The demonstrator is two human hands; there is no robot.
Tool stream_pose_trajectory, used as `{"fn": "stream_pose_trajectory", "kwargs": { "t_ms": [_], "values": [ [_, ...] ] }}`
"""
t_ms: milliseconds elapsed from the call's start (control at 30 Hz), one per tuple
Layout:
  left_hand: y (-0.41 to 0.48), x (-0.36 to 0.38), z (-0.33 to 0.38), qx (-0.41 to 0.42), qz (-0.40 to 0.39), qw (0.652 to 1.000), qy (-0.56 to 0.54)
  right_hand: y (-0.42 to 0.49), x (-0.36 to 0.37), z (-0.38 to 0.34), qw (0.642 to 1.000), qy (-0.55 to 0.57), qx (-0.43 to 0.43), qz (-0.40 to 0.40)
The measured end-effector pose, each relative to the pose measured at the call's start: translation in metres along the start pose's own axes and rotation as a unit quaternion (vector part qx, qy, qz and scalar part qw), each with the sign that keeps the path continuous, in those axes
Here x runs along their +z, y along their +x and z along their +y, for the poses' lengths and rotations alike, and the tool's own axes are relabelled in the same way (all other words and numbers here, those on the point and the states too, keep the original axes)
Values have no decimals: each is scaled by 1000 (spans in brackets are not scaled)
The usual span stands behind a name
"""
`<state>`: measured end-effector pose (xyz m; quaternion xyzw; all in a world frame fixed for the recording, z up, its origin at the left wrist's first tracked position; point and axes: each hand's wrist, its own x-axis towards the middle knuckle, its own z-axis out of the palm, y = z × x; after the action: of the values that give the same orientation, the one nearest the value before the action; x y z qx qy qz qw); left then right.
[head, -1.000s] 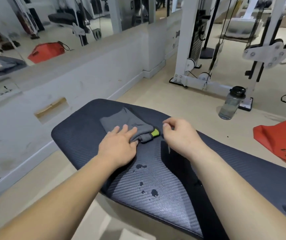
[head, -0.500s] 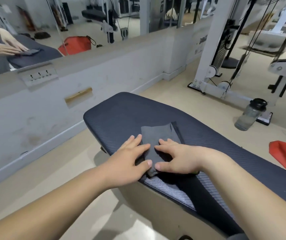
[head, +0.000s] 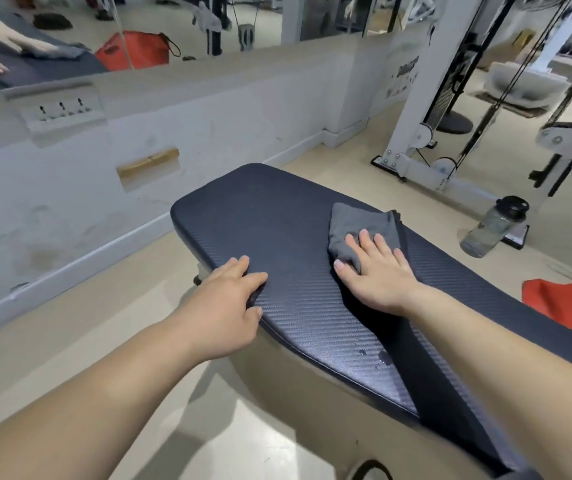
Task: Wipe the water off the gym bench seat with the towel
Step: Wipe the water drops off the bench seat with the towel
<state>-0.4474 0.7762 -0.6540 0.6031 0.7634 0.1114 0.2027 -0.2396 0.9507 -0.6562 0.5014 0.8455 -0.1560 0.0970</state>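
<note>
Pressing towel (head: 360,221) to bench seat (head: 277,209), right hand (head: 378,277) fingers (head: 365,241) spread; left hand (head: 223,306) flat at edge.

Grey towel (head: 364,225) on dark navy, finely ribbed bench seat (head: 277,216); clear bottle (head: 492,226), black cap; red bag (head: 568,303).

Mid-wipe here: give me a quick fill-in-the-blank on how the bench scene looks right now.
The right hand presses flat on the ____. The left hand rests on bare bench, holding ____. Drops of ____ lie unwiped near the front edge. The bottle stands on the ____.
Missing: towel; nothing; water; floor.
</note>
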Motion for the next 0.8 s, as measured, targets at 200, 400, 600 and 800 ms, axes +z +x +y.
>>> {"fn": "stream_pose_trajectory", "kwargs": {
  "t_ms": [200,400,600,800],
  "values": [
    [-2,-3,8,17,18,999,-30,-86,16,-43,976,-52,-178,-115],
    [0,1,21,25,24,998,-61,-76,-2,7,994,-36,-76,-72],
    [-7,6,60,147,-15,988,-48,-121,17,-5,990,-81,-82,-77],
    [-13,34,91,287,-100,949,81,-180,-12,34,981,91,-101,-140]
  ]
}}
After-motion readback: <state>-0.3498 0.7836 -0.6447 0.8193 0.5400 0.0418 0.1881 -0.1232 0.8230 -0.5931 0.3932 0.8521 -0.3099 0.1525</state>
